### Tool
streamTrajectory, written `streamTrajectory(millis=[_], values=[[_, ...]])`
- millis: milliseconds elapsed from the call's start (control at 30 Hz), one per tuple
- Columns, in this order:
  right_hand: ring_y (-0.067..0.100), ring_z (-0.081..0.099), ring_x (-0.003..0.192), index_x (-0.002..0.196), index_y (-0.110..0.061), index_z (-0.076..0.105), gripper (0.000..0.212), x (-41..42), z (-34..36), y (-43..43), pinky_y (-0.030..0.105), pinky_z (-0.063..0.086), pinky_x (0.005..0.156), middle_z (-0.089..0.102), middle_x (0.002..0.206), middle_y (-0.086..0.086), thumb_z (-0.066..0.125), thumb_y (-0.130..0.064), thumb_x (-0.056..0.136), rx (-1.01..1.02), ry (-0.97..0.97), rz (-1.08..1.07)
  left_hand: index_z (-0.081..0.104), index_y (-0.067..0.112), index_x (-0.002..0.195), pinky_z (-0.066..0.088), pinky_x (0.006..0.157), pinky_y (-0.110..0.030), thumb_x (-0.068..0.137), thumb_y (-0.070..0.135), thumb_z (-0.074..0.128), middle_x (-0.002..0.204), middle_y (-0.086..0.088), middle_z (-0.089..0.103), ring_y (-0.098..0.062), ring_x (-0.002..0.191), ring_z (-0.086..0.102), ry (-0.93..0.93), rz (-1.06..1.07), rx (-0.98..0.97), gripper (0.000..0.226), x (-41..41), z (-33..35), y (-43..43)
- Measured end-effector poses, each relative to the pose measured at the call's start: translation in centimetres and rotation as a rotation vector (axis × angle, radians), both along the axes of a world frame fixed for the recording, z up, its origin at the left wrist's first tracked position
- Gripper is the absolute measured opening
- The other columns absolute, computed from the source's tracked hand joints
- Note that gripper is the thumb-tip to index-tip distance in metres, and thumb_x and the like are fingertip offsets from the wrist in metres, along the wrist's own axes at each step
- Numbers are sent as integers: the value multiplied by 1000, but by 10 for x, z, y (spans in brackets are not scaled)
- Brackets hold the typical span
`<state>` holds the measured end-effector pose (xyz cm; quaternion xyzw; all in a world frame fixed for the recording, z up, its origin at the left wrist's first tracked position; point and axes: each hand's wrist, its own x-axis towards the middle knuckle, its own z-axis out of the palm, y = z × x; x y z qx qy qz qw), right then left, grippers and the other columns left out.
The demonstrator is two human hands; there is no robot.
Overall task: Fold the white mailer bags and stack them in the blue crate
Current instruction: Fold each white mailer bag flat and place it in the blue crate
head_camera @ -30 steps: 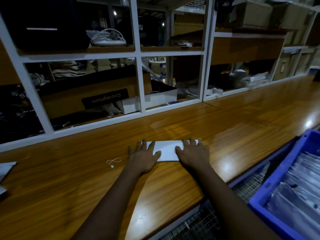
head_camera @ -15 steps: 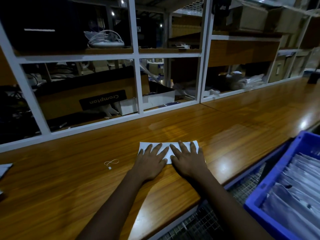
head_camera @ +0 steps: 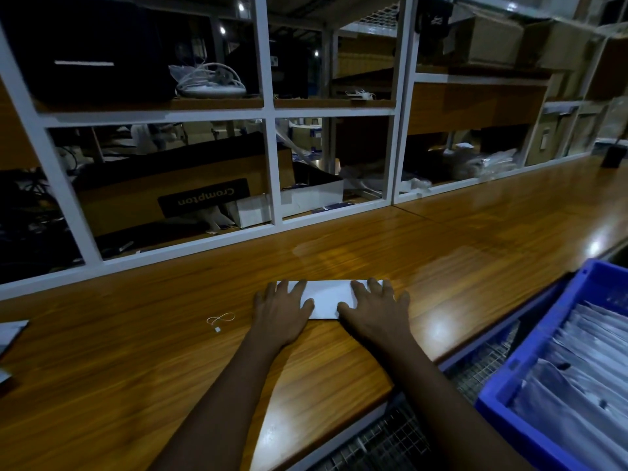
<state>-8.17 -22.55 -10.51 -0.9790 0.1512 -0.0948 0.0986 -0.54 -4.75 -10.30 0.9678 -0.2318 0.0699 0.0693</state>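
Nearest, lower right: blue crate (head_camera: 503, 399) sits below the bench edge, packed with white mailer bags (head_camera: 584, 385) standing in overlapping rows. Wire mesh (head_camera: 384, 440) shows under the bench lip beside it.

Both bare forearms reach forward over the wooden bench top (head_camera: 136, 368).

Left hand (head_camera: 282, 312): palm down, fingers straight and spread, pressing flat on the left end of the folded mailer bag (head_camera: 326, 299); outer part of the hand is on the wood.

Right hand (head_camera: 375, 311): same pose, fingers splayed and flat on the right end of the bag, thumb pointing inward. Neither hand curls round or pinches anything.

The bag lies flat on the bench as a narrow white rectangle between the hands, only its middle strip uncovered. It is well apart from the crate.

Left of the left hand: a thin white looped string (head_camera: 220, 319) with a small tag. Far left edge: a corner of a white sheet (head_camera: 10, 333).

Behind the bench: white shelf frame (head_camera: 272, 164). Lower bay holds a brown Crompton box (head_camera: 190, 195), label upside down, and an open white box (head_camera: 316, 195). Upper bay has a coiled white cable (head_camera: 210, 81). Cardboard boxes (head_camera: 489, 39) sit top right. Lighting is dim, so detail in the deeper bays is unreadable.
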Motion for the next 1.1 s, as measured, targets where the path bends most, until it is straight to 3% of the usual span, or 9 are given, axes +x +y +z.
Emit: streamTrajectory(millis=[100,267,400,500,567,667,900,1100], values=[[28,10,152,155,-35,24,82,-9,2,4,61,6,118,18,166,3,24,-66,79,-21,53,166,30,34,152,26,111,-45,98,55,28,155,-3,34,-27,139,32,-52,-5,-17,58,-7,1,8],[28,37,134,146,-37,42,79,-19,14,4,41,28,108,44,148,4,37,-72,75,-81,-50,191,31,34,151,26,111,-42,102,45,35,158,0,32,-24,140,32,-50,-41,-25,51,-13,4,4],[33,16,150,157,-38,22,98,-4,33,-9,54,16,120,18,165,7,64,-73,75,55,183,324,33,34,151,27,111,-43,102,43,35,158,2,32,-24,140,33,-35,-62,-50,50,-17,7,5],[33,23,148,156,-39,24,92,6,37,-14,53,26,117,25,164,2,69,-66,81,63,270,336,35,34,150,26,110,-46,102,42,36,157,2,34,-25,139,33,-12,-65,-70,49,-18,9,6],[34,32,142,153,-39,31,91,8,37,-14,49,37,110,37,158,0,73,-65,78,82,228,301,35,34,150,26,110,-46,102,42,35,157,1,33,-26,139,34,-13,-65,-84,48,-19,9,6],[33,40,136,150,-38,37,91,6,38,-11,46,44,103,46,150,3,76,-65,73,62,139,272,30,37,151,25,111,-47,103,43,32,159,0,29,-27,140,31,0,-50,-121,49,-18,9,7],[31,40,122,152,-36,28,89,-22,52,-14,43,34,97,44,138,9,63,-73,79,-240,-61,210,24,35,153,28,109,-47,104,45,30,156,-2,28,-24,138,31,-60,-101,-274,51,-26,14,-9],[32,43,117,151,-35,32,92,-67,76,-55,42,34,90,49,133,7,63,-75,74,-383,-146,69,31,31,150,28,109,-47,91,56,11,152,-2,35,-22,135,35,-140,-240,-362,67,-48,25,-50]])
